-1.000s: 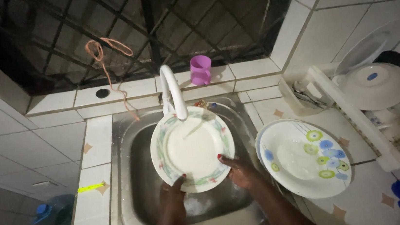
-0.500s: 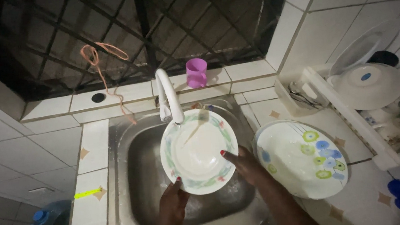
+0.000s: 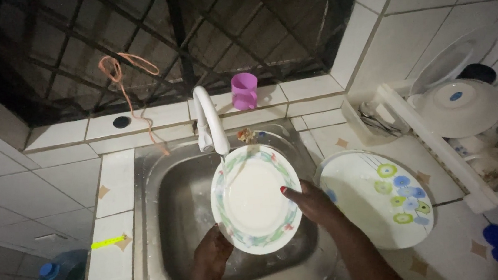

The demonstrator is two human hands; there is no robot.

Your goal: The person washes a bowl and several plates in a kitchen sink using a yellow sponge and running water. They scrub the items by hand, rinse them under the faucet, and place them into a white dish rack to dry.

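Note:
A round white plate with a green patterned rim (image 3: 256,197) is tilted over the steel sink (image 3: 175,226), just under the white tap (image 3: 209,121). My left hand (image 3: 216,251) grips the plate's lower left edge from below. My right hand (image 3: 311,203) rests on its right side, with fingertips on the plate's inner face. I cannot tell whether water is running.
A second plate with blue and green flowers (image 3: 376,198) lies on the tiled counter to the right. A white dish rack (image 3: 444,139) with plates and lids stands at far right. A purple cup (image 3: 244,90) sits on the window ledge. A blue bottle (image 3: 52,276) stands on the floor at left.
The plate has moved slightly right and toward me under the tap. Both hands keep their hold, and my right hand's fingers have slid along its right side.

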